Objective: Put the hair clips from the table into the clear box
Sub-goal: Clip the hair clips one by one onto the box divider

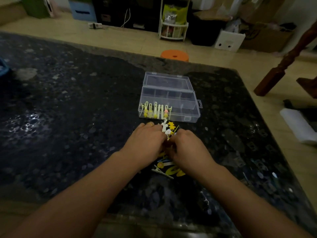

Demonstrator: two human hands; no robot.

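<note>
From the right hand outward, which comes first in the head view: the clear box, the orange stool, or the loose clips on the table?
1. Loose clips: right at the right hand, between both hands.
2. Clear box: just beyond, on the table.
3. Orange stool: past the table's far edge, on the floor.

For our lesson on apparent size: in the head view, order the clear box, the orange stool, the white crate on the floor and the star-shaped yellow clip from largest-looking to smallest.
1. clear box, lid open
2. white crate and orange stool: look alike; both far and partly hidden, so unranked
3. star-shaped yellow clip
</note>
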